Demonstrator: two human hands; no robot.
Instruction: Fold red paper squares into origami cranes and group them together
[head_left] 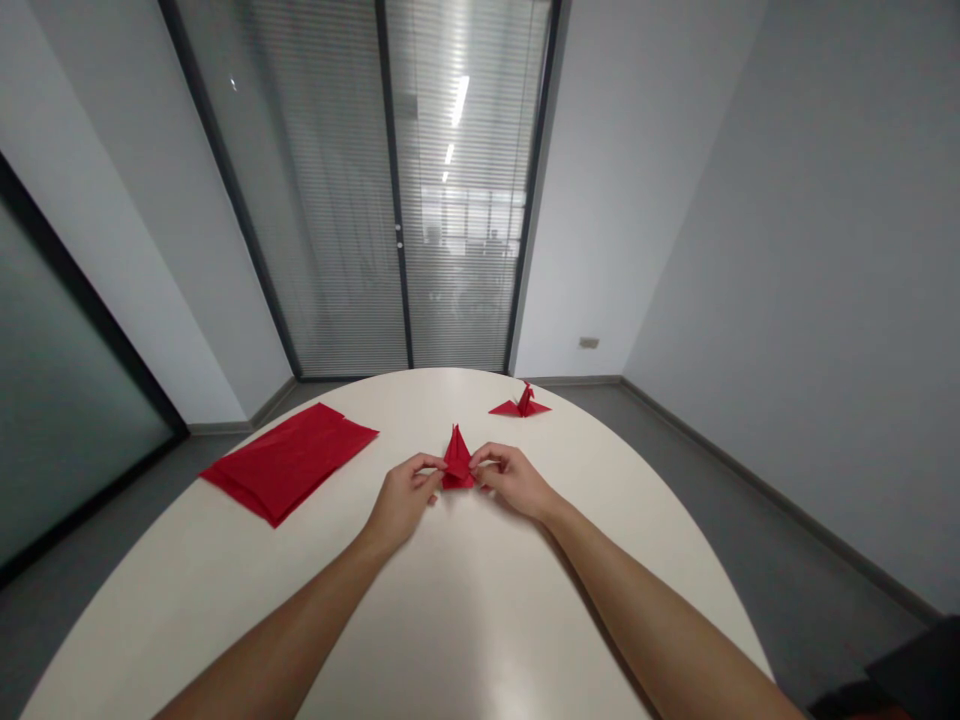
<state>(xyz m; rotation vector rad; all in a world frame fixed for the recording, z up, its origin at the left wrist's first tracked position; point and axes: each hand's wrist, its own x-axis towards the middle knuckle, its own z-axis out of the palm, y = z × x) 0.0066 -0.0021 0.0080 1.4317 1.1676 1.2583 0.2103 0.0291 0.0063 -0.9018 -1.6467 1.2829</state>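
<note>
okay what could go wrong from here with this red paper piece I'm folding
Your left hand and right hand pinch the folded red paper at its lower corners, so pulling apart could tear it or skew the crease. The white table looks smooth, so the piece may slide. A wide sweep might knock the paper crane behind it.

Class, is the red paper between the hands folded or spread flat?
Folded: the red paper forms a small pointed shape, pinched at its base by left hand and right hand.
</note>
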